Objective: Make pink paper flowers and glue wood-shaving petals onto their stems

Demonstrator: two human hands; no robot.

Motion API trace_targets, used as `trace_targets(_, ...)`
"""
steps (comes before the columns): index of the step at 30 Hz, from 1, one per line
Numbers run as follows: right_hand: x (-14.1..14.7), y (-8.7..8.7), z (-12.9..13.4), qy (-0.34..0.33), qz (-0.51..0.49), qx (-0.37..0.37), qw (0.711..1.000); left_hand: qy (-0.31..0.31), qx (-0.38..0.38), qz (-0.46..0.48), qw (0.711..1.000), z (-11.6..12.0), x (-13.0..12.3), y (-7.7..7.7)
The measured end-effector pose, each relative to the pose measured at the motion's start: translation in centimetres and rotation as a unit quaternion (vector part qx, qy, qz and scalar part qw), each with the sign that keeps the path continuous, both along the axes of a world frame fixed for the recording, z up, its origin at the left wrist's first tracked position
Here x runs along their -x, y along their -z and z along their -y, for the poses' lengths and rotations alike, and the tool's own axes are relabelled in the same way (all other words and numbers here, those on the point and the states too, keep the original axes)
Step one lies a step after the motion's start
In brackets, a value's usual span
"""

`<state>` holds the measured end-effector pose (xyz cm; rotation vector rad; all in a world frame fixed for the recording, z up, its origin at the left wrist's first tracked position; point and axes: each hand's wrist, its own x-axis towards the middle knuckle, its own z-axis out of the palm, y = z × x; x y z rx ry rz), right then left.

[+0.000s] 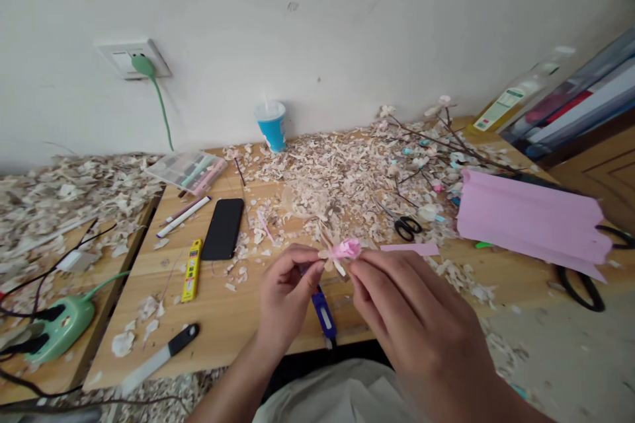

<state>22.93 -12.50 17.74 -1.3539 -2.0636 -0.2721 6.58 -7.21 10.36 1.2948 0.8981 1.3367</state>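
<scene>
In the head view a small handmade flower (348, 248), with a pink middle and pale outer petals, is held between my two hands above the table's front edge. My left hand (285, 294) pinches it from the left with thumb and forefinger. The fingers of my right hand (417, 304) are closed together at its right side, touching it; whether they hold a separate piece is hidden. Below the hands lies a blue tool (324, 312) with a dark cord, partly covered by the left hand. Black-handled scissors (407, 228) and a pink strip (411, 249) lie just beyond.
Pale dried scraps (317, 178) cover much of the table. To the left are a phone (223, 229), a yellow box (192, 271), a file with a black handle (161, 358) and a green power strip (67, 327). Pink paper (530, 221), twigs (456, 143) and a bottle (510, 102) stand right; a blue cup (272, 129) is behind.
</scene>
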Motion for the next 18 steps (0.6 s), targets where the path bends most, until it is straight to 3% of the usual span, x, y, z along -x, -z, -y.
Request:
trace_targets(6,-0.2,0.0,0.9,-0.009,-0.019,0.001,1.0,0.025,-0.05,0.016,0.998,0.1,0.2,0.1)
trace_targets(18,-0.2,0.4,0.9,-0.026,-0.096,0.02,0.995,0.026,-0.06,0.009,0.998,-0.1,0.1,0.2)
